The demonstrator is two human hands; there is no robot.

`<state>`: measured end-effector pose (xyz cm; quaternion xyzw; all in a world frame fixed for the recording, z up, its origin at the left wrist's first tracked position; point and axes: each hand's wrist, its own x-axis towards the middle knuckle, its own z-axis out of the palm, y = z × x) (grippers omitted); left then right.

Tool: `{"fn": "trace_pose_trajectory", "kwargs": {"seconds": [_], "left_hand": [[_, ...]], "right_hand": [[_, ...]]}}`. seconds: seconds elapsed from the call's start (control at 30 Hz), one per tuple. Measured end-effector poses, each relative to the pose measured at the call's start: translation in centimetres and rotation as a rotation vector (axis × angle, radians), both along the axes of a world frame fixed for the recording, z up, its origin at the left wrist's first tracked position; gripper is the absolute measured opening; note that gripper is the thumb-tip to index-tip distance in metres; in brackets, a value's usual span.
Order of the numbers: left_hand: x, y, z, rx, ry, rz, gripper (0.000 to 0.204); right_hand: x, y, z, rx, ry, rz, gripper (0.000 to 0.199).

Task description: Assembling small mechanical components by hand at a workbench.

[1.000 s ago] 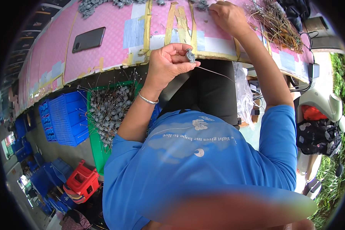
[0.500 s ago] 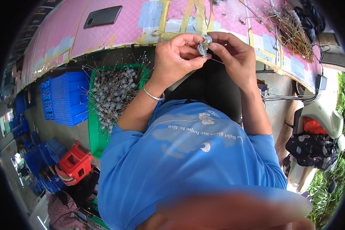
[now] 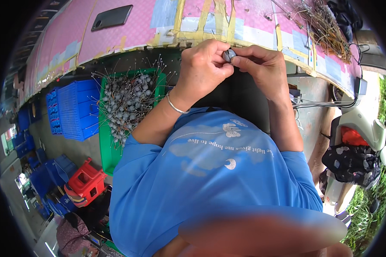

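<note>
In front of the table edge, both my hands meet over a small grey rounded piece [image 3: 228, 55] with a shiny surface. My left hand [image 3: 201, 64] is closed, its thumb and fingertips pinching the piece from the left. From the right, the thumb and index finger of my right hand [image 3: 263, 64] press on the same piece. Its underside and part of its sides are hidden by the fingers. Left of my left forearm, a green crate [image 3: 109, 157] holds many similar grey balls [image 3: 131, 100] on thin wire stems.
A pink-covered table [image 3: 137, 26] patched with tape spans the front, with a dark phone [image 3: 111, 18] on it. Bundled thin stems [image 3: 328, 36] lie at its right. Blue crates [image 3: 78, 110] and a red plastic item [image 3: 86, 182] stand left; a scooter [image 3: 364, 122] stands right.
Two grey parts showed between my fingers before; now one compact rounded piece shows. My hands have come slightly closer to my body, and the left hand has turned more over the piece.
</note>
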<state>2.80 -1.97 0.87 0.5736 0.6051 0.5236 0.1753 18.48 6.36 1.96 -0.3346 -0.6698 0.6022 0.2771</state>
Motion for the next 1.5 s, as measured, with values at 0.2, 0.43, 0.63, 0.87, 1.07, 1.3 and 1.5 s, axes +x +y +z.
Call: {"fn": "trace_pose_trajectory", "kwargs": {"seconds": [0.2, 0.43, 0.63, 0.87, 1.07, 1.3, 1.5], "left_hand": [[-0.3, 0.2, -0.4, 0.013, -0.002, -0.013, 0.034], [-0.4, 0.7, -0.5, -0.056, -0.543, -0.276, 0.042], [-0.2, 0.7, -0.1, -0.119, -0.461, -0.301, 0.047], [0.1, 0.8, -0.4, -0.139, -0.514, -0.199, 0.044], [-1.1, 0.4, -1.9, 0.127, -0.404, -0.137, 0.031], [-3.0, -1.6, -0.1, 0.113, -0.235, -0.226, 0.020], [-2.7, -3.0, 1.5, 0.149, -0.159, -0.232, 0.019]], "right_hand": [[0.0, 0.4, -2.0, -0.036, 0.095, -0.015, 0.017], [1.1, 1.5, -2.9, -0.370, 0.432, 0.119, 0.028], [0.0, 1.0, -2.9, -0.362, 0.461, 0.155, 0.028], [-1.5, 0.2, -3.6, -0.483, 0.537, -0.026, 0.021], [-0.8, 0.3, -4.0, -0.249, 0.544, -0.011, 0.021], [0.1, -0.3, -1.7, -0.041, 0.389, 0.165, 0.022], [-0.2, -0.5, -0.6, 0.043, 0.357, 0.210, 0.020]]}}
